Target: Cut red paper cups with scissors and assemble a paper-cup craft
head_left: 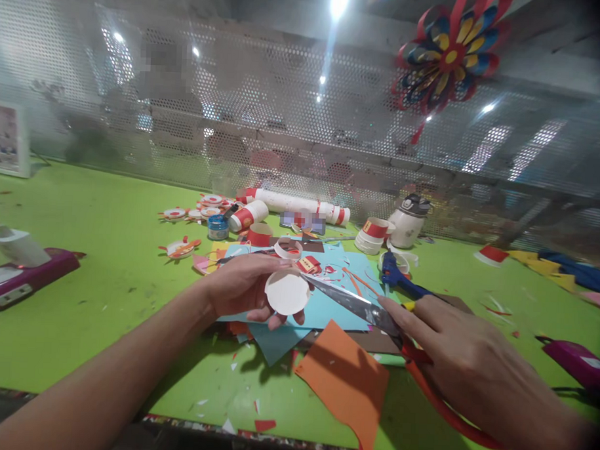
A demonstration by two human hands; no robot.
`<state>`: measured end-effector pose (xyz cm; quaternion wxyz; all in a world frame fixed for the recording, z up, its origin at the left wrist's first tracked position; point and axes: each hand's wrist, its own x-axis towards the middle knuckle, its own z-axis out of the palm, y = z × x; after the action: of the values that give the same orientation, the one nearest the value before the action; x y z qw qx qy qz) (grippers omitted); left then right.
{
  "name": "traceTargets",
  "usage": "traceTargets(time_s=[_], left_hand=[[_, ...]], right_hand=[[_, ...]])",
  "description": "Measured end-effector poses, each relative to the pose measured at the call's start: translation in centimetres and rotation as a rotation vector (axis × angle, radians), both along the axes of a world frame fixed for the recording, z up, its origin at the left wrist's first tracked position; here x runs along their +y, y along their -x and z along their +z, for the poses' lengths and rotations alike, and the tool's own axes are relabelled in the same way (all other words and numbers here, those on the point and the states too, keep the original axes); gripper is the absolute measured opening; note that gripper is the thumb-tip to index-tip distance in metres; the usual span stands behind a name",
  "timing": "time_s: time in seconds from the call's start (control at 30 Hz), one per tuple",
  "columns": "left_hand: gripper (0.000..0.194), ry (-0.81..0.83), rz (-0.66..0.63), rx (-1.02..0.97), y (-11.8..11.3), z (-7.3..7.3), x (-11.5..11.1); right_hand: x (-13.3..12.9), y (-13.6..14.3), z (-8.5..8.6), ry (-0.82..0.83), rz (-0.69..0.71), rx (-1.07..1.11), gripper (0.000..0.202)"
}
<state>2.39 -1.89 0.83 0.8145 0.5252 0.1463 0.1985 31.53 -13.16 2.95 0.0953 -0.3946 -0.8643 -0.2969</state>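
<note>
My left hand (246,282) holds a round white paper disc (288,292), its fingers wrapped beneath and around the far edge. In my right hand (458,348) is a pair of scissors (351,302) with red-orange handles. The blade tips point left and meet the disc's upper right edge. Below both hands lie light blue paper sheets (341,312) and, nearer me, an orange paper piece (346,377). Just beyond the disc stand a cut white paper ring (288,249) and a small red paper piece (310,264).
A blue glue gun (401,278) lies close to my right hand. Behind are paper cups (371,235), a white jar (408,222), a blue-lidded pot (218,227) and a long white tube (301,205). Purple power strips (29,281) sit at the sides. Paper scraps litter the green table (131,271).
</note>
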Motion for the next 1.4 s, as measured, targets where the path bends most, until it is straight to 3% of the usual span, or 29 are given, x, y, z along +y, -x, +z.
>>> traceTargets(time_s=[0.2, 0.47, 0.57, 0.73, 0.9, 1.07, 1.17, 1.27, 1.4], left_hand=[[0.041, 0.039, -0.007, 0.041, 0.0, 0.1, 0.0], [0.031, 0.079, 0.025, 0.069, -0.1, 0.7, -0.7], [0.030, 0.074, 0.033, 0.066, -0.2, 0.7, -0.7], [0.032, 0.054, -0.006, 0.048, -0.2, 0.7, -0.7], [0.035, 0.027, 0.005, 0.045, 0.0, 0.9, -0.8], [0.034, 0.007, 0.062, -0.001, 0.0, 0.5, -0.4], [0.037, -0.018, 0.079, -0.102, 0.1, 0.2, -0.3], [0.034, -0.067, 0.149, -0.177, 0.3, 0.4, -0.3], [0.033, -0.091, 0.225, -0.267, 0.4, 0.7, -0.4]], right_hand=[[0.4, -0.5, 0.1, 0.037, 0.017, -0.008, 0.033], [0.7, -1.1, 0.2, 0.225, 0.023, 0.124, 0.039], [1.3, -1.5, -0.5, 0.173, 0.041, 0.113, 0.037], [2.8, -2.1, -1.6, -0.115, 0.096, 0.012, 0.038], [3.8, -2.9, -1.8, -0.128, 0.054, 0.107, 0.037], [3.7, -2.4, -2.0, 0.128, -0.086, 0.541, 0.035], [3.2, -1.6, -2.2, 0.404, -0.167, 0.603, 0.036], [2.1, -0.6, -1.7, 0.601, -0.106, 0.653, 0.024], [0.1, 0.8, -0.1, 0.505, -0.094, 0.691, 0.025]])
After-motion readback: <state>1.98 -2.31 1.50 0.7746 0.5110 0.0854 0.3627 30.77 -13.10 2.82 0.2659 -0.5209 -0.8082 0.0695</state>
